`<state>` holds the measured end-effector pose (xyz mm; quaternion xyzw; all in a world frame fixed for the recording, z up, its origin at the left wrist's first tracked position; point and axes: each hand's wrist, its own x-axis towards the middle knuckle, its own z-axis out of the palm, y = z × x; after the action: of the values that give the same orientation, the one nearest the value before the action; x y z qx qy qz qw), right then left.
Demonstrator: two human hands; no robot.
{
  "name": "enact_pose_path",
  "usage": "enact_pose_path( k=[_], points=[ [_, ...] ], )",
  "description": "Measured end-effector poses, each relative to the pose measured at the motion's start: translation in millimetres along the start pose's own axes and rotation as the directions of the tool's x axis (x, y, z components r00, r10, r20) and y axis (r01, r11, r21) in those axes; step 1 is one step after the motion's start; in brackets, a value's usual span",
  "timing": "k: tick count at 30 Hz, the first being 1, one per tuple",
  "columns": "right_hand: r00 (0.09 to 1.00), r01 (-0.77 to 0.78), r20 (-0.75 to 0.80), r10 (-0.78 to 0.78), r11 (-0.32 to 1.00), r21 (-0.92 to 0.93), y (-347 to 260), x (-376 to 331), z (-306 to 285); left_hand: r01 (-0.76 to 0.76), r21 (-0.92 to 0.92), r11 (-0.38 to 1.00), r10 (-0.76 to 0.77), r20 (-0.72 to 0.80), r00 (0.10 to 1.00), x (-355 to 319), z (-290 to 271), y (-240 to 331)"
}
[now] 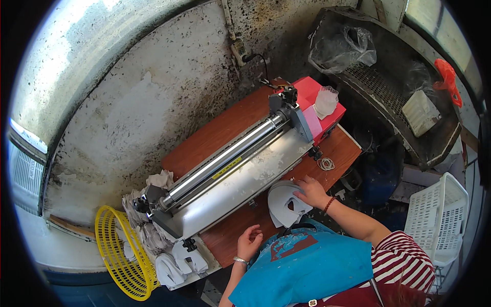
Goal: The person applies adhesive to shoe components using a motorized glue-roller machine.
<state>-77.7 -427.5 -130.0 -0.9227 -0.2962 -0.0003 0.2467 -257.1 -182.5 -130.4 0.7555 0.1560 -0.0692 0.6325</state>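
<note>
In front of me a roller machine (pixel 225 158) with a long shiny metal roller lies slantwise on a reddish-brown wooden tabletop (pixel 225 238). My right hand (pixel 312 193) has its fingers at the upper right edge of a small stack of white, curved cut-out pieces (pixel 279 204) with a hole in them. This stack lies at the table's near edge, against my blue apron (pixel 307 256). Nearer the machine's left end, my left hand (pixel 249 241) hovers by the table edge with loosely curled fingers apart, nothing visible in them.
More white cut-out pieces (pixel 188 257) and crumpled greyish sheets (pixel 153 236) lie at the left end beside a yellow basket (pixel 105 240). A red box (pixel 335 120) stands at the machine's far end. White crates (pixel 434 220) are at right, below a dark, dirty metal trough (pixel 378 94).
</note>
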Motion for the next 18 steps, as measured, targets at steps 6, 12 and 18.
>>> enact_pose_path(
  k=[6, 12, 18],
  points=[
    [0.998, 0.031, 0.056, -0.019, 0.974, -0.223, -9.1, 6.9, 2.9, -0.01, 0.023, 1.0, 0.01, -0.002, 1.0, -4.3, -2.4, -12.2],
    [0.996, 0.088, 0.017, -0.086, 0.958, -0.272, -13.9, 5.3, 9.2, -0.002, 0.029, 1.0, 0.001, 0.01, 1.0, -9.3, -3.5, -20.2],
    [0.988, 0.139, -0.018, -0.151, 0.94, -0.31, -20.5, 3.1, 13.8, 0.033, 0.041, 0.999, -0.034, 0.014, 0.999, -8.1, -9.2, -17.3]
  ],
)
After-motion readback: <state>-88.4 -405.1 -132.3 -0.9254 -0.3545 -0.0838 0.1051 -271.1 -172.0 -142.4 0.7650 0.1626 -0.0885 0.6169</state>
